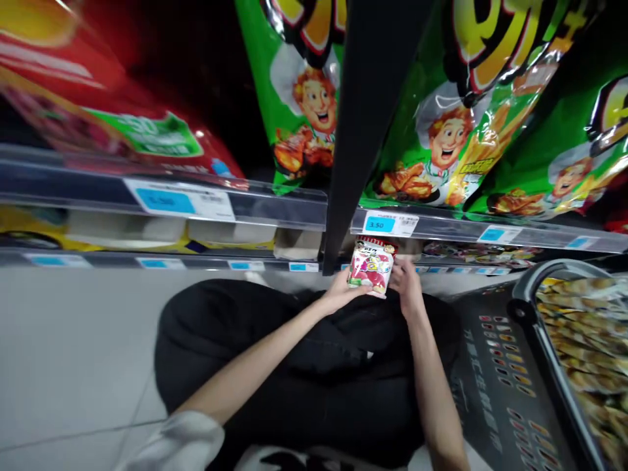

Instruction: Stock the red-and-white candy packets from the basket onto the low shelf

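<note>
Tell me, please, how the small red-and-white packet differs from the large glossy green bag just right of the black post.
The left hand holds the small red-and-white packet; the large glossy green bag sits on the dark shelf. The packet looks much smaller than the bag. Red and white dominate the packet, green the bag. Both carry printed pictures and lettering.

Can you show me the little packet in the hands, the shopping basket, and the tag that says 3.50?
Little packet (pixel 371 266): head view, middle of its printed front.
Shopping basket (pixel 490 366): head view, its grey side wall.
3.50 tag (pixel 391 224): head view, the label's middle.
</note>
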`<state>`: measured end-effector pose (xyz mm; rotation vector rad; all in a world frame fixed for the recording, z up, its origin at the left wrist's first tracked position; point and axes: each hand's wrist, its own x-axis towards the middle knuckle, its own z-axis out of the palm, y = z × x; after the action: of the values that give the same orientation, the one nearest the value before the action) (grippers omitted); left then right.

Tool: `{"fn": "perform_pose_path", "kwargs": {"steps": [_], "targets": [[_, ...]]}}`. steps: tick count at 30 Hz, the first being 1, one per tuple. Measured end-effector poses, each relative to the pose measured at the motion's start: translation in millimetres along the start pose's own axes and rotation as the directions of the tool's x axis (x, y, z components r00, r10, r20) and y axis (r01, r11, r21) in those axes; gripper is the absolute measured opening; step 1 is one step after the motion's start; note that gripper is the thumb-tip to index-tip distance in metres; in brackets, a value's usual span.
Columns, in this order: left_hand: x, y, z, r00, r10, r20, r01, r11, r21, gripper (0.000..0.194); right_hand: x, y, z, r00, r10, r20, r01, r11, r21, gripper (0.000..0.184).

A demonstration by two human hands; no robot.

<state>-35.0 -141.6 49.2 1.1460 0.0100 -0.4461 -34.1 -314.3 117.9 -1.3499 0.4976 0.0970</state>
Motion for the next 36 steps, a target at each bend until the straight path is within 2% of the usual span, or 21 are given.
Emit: {"fn": "perform_pose_path", "kwargs": {"steps": [1, 3, 5, 7, 11, 14, 17, 19, 21, 24, 26, 31, 36], "targets": [[1, 3, -1.9, 0.999, 0.028, -0.020, -0.027, 0.998, 0.064, 0.063, -4, 8, 7, 0.997, -0.042, 0.062, 0.050, 0.990, -0.131, 0.051], [1, 9, -4.2, 0.999, 0.033, 0.014, -0.035, 0.981, 0.191, 0.052, -9, 24, 19, 0.976, -0.161, 0.148, 0.203, 0.917, -0.343, 0.043], [-1, 15, -3.9, 0.999, 0.009, 0.050, -0.024, 0.953, 0.303, 0.046, -11, 37, 26, 0.954, -0.272, 0.128, 0.300, 0.862, -0.409, 0.040], [-3, 19, -1.6, 0.998, 0.006, 0.061, -0.027, 0.937, 0.348, 0.054, -9, 42, 29, 0.952, -0.304, 0.029, 0.296, 0.894, -0.337, 0.041], [-4, 17, 3.1, 0.990, 0.048, 0.132, -0.085, 0.954, 0.288, 0.081, -3, 38, 26, 0.968, -0.207, -0.143, 0.201, 0.978, -0.061, 0.048], [-3, 12, 2.9, 0.983, 0.112, 0.144, -0.158, 0.915, 0.371, 0.084, 1, 35, 25, 0.974, -0.126, -0.190, 0.139, 0.989, 0.058, 0.054], [-3, 12, 0.8, 0.982, 0.126, 0.137, -0.176, 0.868, 0.464, 0.087, 4, 37, 25, 0.976, -0.079, -0.203, 0.101, 0.990, 0.100, 0.057], [-5, 14, -0.1, 0.982, 0.122, 0.145, -0.179, 0.852, 0.491, 0.089, 5, 39, 25, 0.975, -0.093, -0.201, 0.109, 0.991, 0.071, 0.059], [-6, 15, -0.2, 0.982, 0.123, 0.144, -0.180, 0.849, 0.498, 0.088, 4, 39, 24, 0.963, -0.180, -0.201, 0.174, 0.984, -0.045, 0.060], [-7, 15, 0.9, 0.982, 0.118, 0.144, -0.173, 0.866, 0.469, 0.083, -1, 37, 23, 0.922, -0.342, -0.182, 0.285, 0.917, -0.279, 0.058], [-7, 16, 1.7, 0.982, 0.119, 0.145, -0.173, 0.877, 0.447, 0.079, -5, 34, 23, 0.905, -0.395, -0.158, 0.317, 0.874, -0.368, 0.056], [-6, 14, 1.0, 0.984, 0.118, 0.130, -0.164, 0.882, 0.442, 0.071, -9, 31, 23, 0.887, -0.444, -0.122, 0.350, 0.823, -0.448, 0.052], [-5, 10, -1.1, 0.983, 0.121, 0.137, -0.169, 0.883, 0.438, 0.072, -8, 31, 22, 0.887, -0.449, -0.108, 0.357, 0.814, -0.457, 0.050]]}}
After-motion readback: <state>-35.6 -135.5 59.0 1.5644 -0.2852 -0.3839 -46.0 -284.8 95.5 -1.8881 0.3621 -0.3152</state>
